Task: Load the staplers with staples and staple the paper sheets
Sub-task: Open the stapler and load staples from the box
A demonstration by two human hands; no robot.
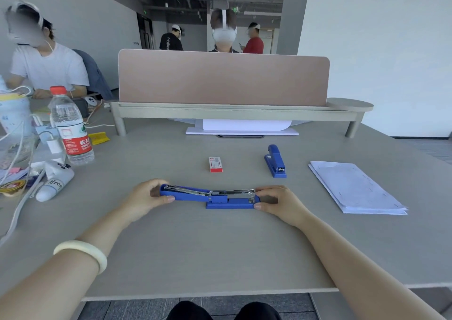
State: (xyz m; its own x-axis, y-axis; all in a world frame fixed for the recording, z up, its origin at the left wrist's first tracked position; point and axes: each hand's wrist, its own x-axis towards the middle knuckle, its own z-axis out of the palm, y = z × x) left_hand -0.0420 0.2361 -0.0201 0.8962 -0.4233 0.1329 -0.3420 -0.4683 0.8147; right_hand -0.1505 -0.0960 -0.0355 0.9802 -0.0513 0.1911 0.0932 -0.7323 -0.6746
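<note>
Since the open stapler [210, 196] lies left to right before us, our left hand [146, 197] pinching its lid, right hand [276, 203] its base, the staples [215, 164] sit beyond, nearly midway between both hands

- The table [220, 251] is bare in front of the open stapler [215, 196].
- Behind it stand a small staple box [215, 164] and a second stapler [275, 162], with a gap between.
- Paper sheets [357, 189] fill the right; a water bottle [71, 126] and clutter block the left.
</note>
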